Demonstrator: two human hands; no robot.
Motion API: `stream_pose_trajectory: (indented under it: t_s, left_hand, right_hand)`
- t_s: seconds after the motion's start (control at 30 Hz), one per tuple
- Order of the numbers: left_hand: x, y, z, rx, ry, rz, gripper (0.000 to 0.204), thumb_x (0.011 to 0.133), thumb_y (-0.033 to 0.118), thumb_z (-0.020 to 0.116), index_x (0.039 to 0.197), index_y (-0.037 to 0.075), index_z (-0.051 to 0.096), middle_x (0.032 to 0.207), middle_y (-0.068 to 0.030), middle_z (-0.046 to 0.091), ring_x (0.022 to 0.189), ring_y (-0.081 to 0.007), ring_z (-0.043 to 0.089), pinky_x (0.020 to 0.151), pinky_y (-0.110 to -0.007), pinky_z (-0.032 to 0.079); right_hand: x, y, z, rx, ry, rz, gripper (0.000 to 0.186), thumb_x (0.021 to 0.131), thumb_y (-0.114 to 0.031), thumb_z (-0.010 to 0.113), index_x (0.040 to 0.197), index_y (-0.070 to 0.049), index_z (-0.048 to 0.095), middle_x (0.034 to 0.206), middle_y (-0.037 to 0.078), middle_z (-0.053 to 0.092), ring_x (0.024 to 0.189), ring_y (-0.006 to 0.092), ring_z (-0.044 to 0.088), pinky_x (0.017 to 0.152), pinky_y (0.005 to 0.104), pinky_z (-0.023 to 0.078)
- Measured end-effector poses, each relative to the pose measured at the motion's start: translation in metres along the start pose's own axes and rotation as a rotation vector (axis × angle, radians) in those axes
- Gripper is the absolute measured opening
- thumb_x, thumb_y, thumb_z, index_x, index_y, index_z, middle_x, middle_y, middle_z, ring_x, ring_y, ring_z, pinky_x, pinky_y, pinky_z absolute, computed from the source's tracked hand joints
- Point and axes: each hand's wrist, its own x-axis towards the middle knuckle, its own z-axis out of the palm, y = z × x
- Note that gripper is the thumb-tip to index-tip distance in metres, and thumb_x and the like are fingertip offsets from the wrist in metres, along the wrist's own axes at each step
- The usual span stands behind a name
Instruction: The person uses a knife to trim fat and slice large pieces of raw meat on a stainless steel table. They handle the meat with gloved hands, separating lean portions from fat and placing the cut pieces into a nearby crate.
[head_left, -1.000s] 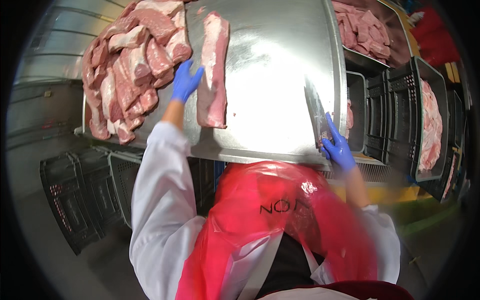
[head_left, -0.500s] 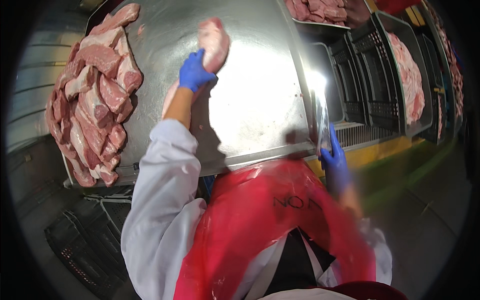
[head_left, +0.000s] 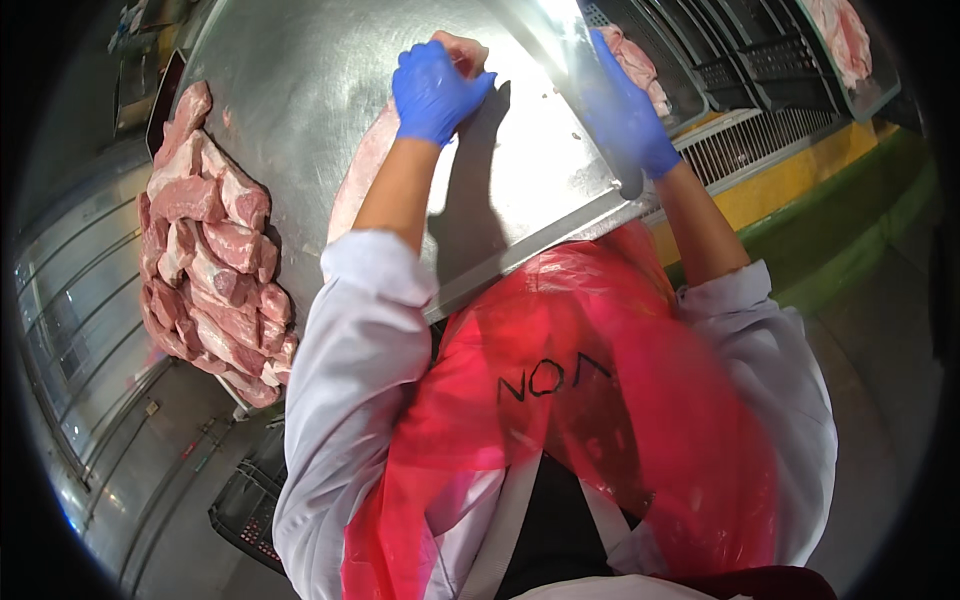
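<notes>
Steel table (head_left: pixel 290 110), meat pile (head_left: pixel 215 260), crates (head_left: pixel 785 55); left hand (head_left: pixel 435 93) around strip (head_left: pixel 365 165), right hand (head_left: pixel 622 110), grip unclear

This looks like a meat-processing room, with raw cuts (head_left: pixel 215 265) heaped at the left of a broad metal table (head_left: pixel 300 110), plastic crates (head_left: pixel 775 58) to the far right, and a red plastic apron (head_left: pixel 580 300).

Blue gloves (head_left: pixel 437 100) cover our fingers (head_left: pixel 407 76); we wear white sleeves (head_left: pixel 350 345) and, at lower centre, a glossy red apron (head_left: pixel 695 430) with black lettering (head_left: pixel 546 378).
</notes>
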Motion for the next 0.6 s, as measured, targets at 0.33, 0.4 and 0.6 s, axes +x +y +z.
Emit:
stream_pose_trajectory:
  t_s: [0.33, 0.4, 0.6]
  left_hand:
    - [0.023, -0.02, 0.026, -0.252, -0.038, -0.189, 0.027, 0.077, 0.026, 0.069, 0.089, 0.001, 0.07, 0.089, -0.0219, 0.072, 0.084, -0.0369, 0.071, 0.077, -0.042, 0.056]
    - [0.019, -0.018, 0.02, -0.32, -0.057, -0.23, 0.024, 0.076, 0.022, 0.07, 0.083, 0.0, 0.067, 0.086, -0.0219, 0.071, 0.08, -0.0359, 0.07, 0.075, -0.041, 0.054]
    - [0.017, -0.03, 0.02, -0.399, -0.052, -0.285, 0.018, 0.074, 0.017, 0.072, 0.075, 0.001, 0.063, 0.075, -0.0194, 0.069, 0.068, -0.0319, 0.067, 0.069, -0.039, 0.054]
  right_hand:
    - [-0.015, -0.012, 0.018, -0.275, -0.015, 0.147, 0.078, 0.096, -0.016, 0.059, 0.162, -0.029, 0.019, 0.06, 0.008, 0.058, 0.048, 0.0148, 0.055, 0.054, 0.0317, 0.051]
    - [-0.006, -0.007, 0.023, -0.428, -0.034, 0.069, 0.078, 0.096, -0.018, 0.058, 0.162, -0.028, 0.016, 0.063, 0.015, 0.061, 0.053, 0.0245, 0.061, 0.058, 0.0383, 0.053]
    - [0.054, 0.01, 0.063, -0.663, -0.087, -0.011, 0.078, 0.096, -0.025, 0.055, 0.161, -0.031, 0.012, 0.086, 0.026, 0.069, 0.076, 0.0463, 0.067, 0.074, 0.0545, 0.054]
